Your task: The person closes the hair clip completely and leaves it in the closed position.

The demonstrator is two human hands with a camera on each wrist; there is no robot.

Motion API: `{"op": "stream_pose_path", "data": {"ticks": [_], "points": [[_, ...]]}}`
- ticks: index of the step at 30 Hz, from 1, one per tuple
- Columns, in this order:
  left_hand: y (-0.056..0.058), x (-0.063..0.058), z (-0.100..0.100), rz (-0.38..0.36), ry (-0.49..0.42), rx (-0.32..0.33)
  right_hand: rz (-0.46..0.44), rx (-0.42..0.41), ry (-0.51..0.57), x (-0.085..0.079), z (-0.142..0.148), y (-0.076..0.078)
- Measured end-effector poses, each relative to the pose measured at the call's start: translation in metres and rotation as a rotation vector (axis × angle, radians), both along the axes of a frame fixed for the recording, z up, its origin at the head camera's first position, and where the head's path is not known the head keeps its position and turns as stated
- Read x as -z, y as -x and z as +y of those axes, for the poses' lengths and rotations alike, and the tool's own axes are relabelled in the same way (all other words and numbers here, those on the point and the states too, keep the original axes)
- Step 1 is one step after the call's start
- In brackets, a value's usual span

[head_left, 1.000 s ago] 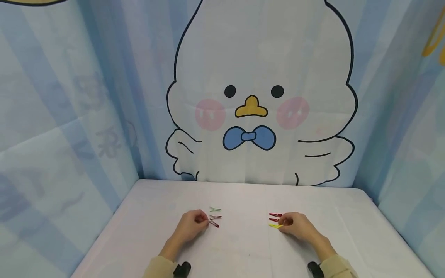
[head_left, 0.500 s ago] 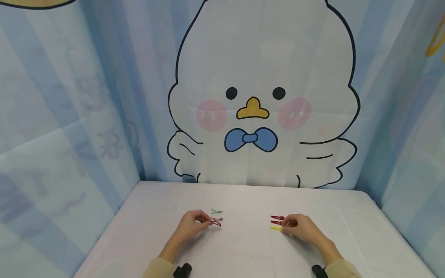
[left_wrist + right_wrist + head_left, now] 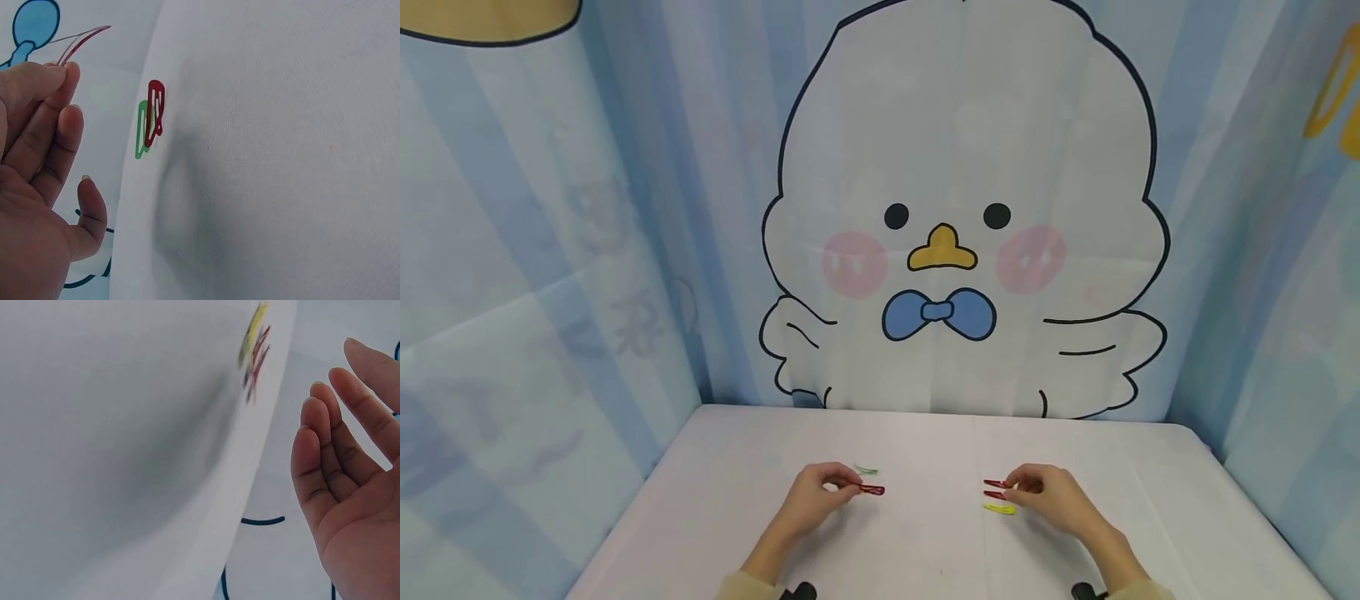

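Between thumb and forefinger my left hand [image 3: 817,498] pinches a dark red snap hair clip [image 3: 94,33], raised off the table. Below it, in the left wrist view, a second red hair clip [image 3: 150,115] lies partly over a green hair clip [image 3: 139,134]. My right hand [image 3: 1054,498] hovers at the right-hand group, thumb and forefinger apart, holding nothing. That group has a yellow hair clip [image 3: 999,509] nearest the person and two red clips [image 3: 995,495] beyond it, their right ends overlapped by the fingers in the head view.
A white-covered table [image 3: 932,542] stretches under both hands. Behind it hangs a curtain [image 3: 955,367] printed with a white duck in a blue bow tie, and blue-striped curtains [image 3: 527,333] enclose the sides. Dark wrist straps [image 3: 797,592] sit by the beige sleeves.
My left hand has picked the nearest red clip up off the table. My right fingers have shifted away from the yellow clip, which now shows whole. The head view has tilted up slightly.
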State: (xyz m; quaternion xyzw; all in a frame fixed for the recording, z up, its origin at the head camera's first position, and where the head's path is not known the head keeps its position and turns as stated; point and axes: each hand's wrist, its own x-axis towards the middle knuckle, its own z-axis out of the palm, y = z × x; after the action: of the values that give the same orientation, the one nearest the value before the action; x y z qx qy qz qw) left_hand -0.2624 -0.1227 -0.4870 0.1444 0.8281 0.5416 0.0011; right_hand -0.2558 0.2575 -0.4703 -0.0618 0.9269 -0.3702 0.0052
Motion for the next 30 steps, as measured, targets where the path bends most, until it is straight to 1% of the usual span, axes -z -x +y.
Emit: {"op": "stream_pose_path", "data": {"ticks": [6,8,13,15,18,20,21,23,27,30], "points": [[-0.003,-0.005,0.003,-0.021,-0.049,-0.005,0.033,-0.016,0.008,-0.006,-0.007,-0.003],[-0.003,-0.007,0.005,-0.016,-0.054,-0.004,0.043,-0.025,0.010,-0.009,-0.009,-0.003],[-0.001,-0.011,0.012,0.007,-0.087,0.022,0.073,-0.043,0.031,-0.018,-0.014,-0.006],[-0.005,-0.021,0.016,0.027,-0.087,0.023,0.086,-0.043,0.039,-0.020,-0.017,-0.006],[-0.004,-0.027,0.022,0.064,-0.092,0.012,0.108,-0.040,0.056,-0.022,-0.021,-0.005],[-0.003,-0.029,0.026,0.072,-0.103,0.016,0.121,-0.035,0.062,-0.023,-0.024,-0.005],[0.000,-0.025,0.027,0.070,-0.118,0.023,0.124,-0.037,0.071,-0.023,-0.025,-0.006],[0.002,-0.023,0.029,0.049,-0.168,0.046,0.130,-0.040,0.083,-0.024,-0.028,-0.006],[-0.001,-0.026,0.035,0.011,-0.240,0.071,0.134,-0.071,0.115,-0.025,-0.034,-0.008],[-0.004,-0.028,0.040,0.001,-0.267,0.079,0.138,-0.090,0.133,-0.028,-0.041,-0.010]]}}
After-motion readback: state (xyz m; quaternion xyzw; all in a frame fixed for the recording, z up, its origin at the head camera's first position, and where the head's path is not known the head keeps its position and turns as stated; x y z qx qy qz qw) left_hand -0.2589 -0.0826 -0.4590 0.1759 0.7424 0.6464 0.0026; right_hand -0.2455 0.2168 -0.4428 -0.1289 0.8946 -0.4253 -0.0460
